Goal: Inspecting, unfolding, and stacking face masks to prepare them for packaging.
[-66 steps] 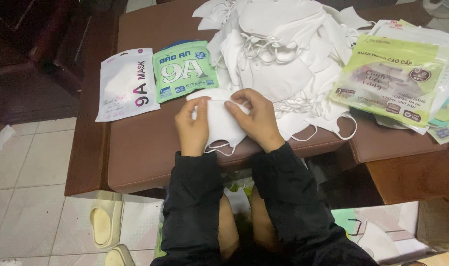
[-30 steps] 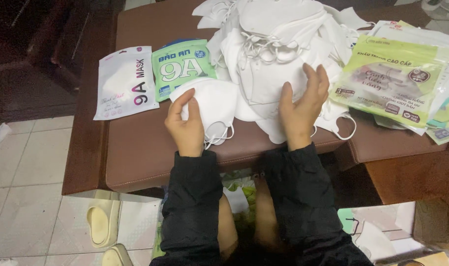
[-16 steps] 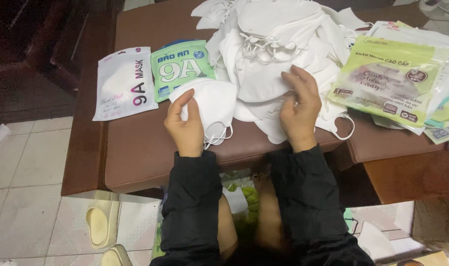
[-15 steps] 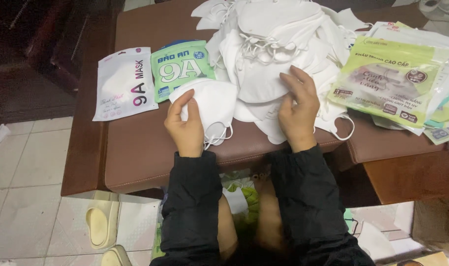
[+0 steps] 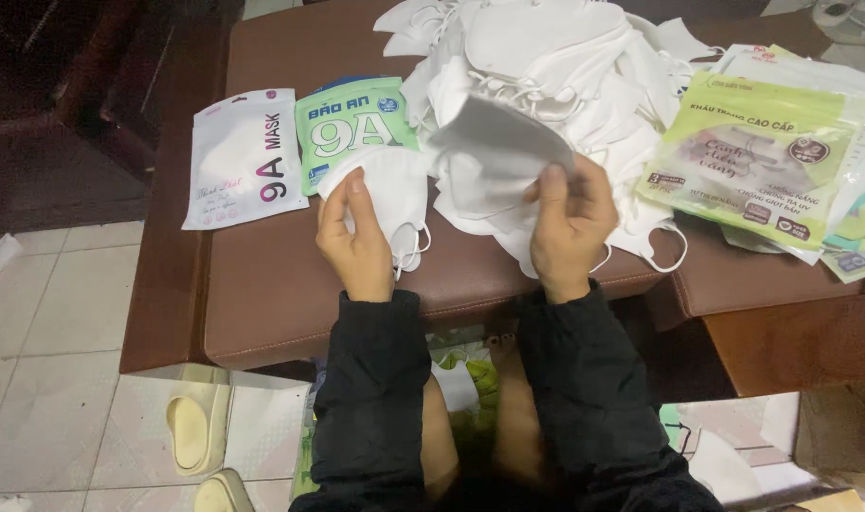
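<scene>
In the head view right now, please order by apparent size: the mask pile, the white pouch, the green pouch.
1. mask pile, clearly largest.
2. white pouch.
3. green pouch, partly covered by masks, so the ranking against white is unsure.

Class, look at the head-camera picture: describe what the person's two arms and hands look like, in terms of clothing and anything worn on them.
Both arms are covered by long black sleeves of a soft, slightly crumpled fabric, ending in snug cuffs at the wrists. The left hand and the right hand are bare: no gloves, and no rings, watch or bracelet can be seen. The sleeves show no markings or logos.
</scene>
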